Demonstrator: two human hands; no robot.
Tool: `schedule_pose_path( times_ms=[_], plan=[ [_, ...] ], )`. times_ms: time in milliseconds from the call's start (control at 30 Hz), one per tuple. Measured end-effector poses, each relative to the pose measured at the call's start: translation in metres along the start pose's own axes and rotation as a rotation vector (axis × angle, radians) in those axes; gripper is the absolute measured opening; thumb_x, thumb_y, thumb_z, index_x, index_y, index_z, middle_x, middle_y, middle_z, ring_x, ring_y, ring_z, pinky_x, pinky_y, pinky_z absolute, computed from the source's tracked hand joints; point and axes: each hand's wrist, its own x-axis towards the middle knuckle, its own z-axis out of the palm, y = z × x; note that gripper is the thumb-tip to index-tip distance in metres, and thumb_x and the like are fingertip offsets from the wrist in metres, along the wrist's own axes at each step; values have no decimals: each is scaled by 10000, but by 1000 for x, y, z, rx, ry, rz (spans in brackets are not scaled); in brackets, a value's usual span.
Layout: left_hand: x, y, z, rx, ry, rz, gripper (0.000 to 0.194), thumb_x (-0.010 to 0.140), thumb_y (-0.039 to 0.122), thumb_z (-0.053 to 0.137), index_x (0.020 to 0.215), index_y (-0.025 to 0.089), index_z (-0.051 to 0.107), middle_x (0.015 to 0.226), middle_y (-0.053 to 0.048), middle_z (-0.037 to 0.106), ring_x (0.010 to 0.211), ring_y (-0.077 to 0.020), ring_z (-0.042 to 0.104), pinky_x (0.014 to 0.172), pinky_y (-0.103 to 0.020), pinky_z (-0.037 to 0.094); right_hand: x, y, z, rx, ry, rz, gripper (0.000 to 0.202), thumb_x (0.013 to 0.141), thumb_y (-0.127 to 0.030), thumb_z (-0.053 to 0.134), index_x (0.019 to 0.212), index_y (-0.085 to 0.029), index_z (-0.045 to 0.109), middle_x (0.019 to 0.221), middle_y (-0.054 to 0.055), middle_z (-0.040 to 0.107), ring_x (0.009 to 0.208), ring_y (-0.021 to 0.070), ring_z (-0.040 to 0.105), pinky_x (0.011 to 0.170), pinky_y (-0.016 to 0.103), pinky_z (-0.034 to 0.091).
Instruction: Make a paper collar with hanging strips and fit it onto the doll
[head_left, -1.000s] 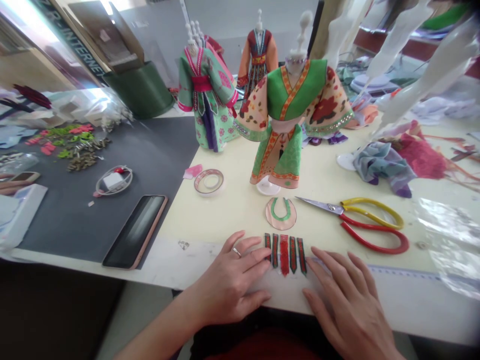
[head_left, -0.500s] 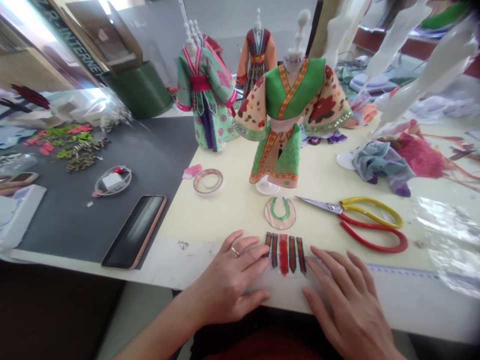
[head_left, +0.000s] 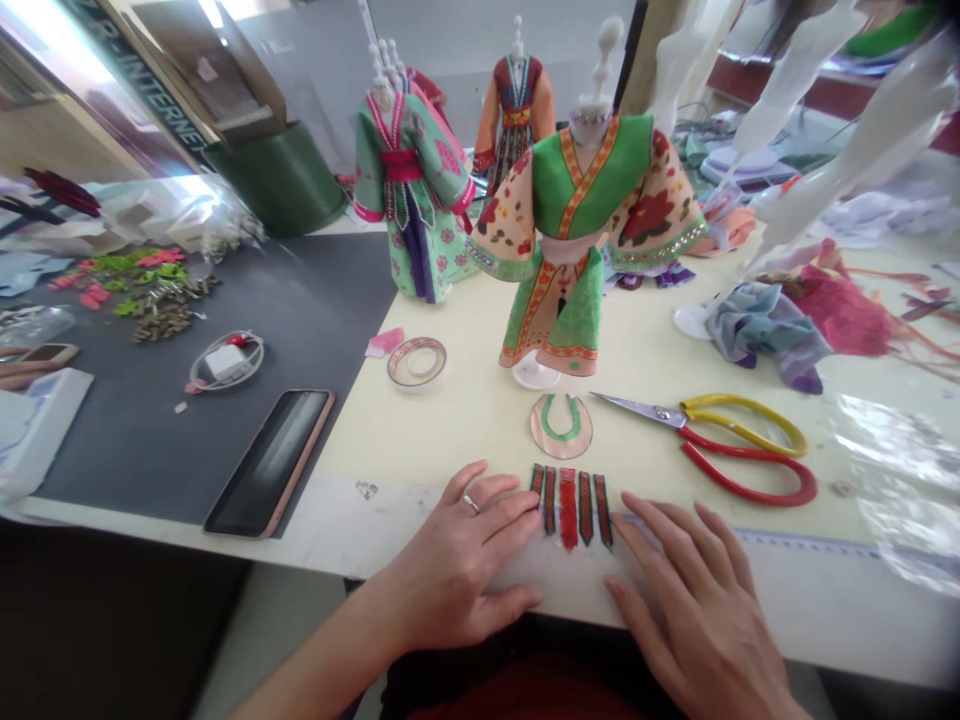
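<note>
Several narrow fabric strips (head_left: 568, 508) with pointed lower ends lie side by side near the table's front edge; the middle one is red, the others dark green and red. My left hand (head_left: 474, 550), a ring on one finger, rests flat with its fingertips on the leftmost strip. To their right lies my right hand (head_left: 690, 585), fingers spread, its index fingertip close beside the rightmost strip. Above the strips sits a round pinkish collar piece (head_left: 561, 427) with a green U-shaped band. Scissors (head_left: 705, 440) with yellow and red handles lie right of it, blades slightly apart.
A small mannequin in a green robe (head_left: 592, 190) stands behind the collar piece, others further back. A tape roll (head_left: 417, 364), a phone (head_left: 270, 463) and a charger with cable (head_left: 226, 362) lie leftward. Fabric scraps (head_left: 772, 330) and clear plastic (head_left: 896, 480) lie rightward.
</note>
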Motion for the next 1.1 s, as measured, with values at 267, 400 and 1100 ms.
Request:
schedule_pose_path(
  times_ms=[267, 400, 1100],
  plan=[
    [-1, -1, -1, -18, 31, -1, 468, 822, 400, 602, 1180, 102, 572, 1227, -152, 612, 1173, -285, 506, 1084, -500, 299, 0, 0, 0, -6, -9, -3, 388, 868, -274, 555, 1218, -107, 548, 1257, 152, 576, 1141, 303, 504, 1040, 531, 312],
    [-1, -1, 0, -19, 38, 1, 454, 819, 383, 603, 1178, 107, 576, 1201, -146, 629, 1154, -279, 520, 1081, -497, 306, 0, 0, 1, -5, -8, -1, 378, 869, -282, 550, 1207, -113, 553, 1256, 152, 578, 1145, 303, 505, 1042, 530, 311],
    [-2, 0, -1, 42, -3, -16, 399, 835, 396, 580, 1129, 127, 606, 1235, -106, 617, 1151, -290, 511, 1095, -498, 250, 0, -1, 1, -1, -12, -8, 381, 864, -264, 561, 1206, -98, 557, 1263, 159, 567, 1142, 307, 501, 1045, 536, 304]
  ],
)
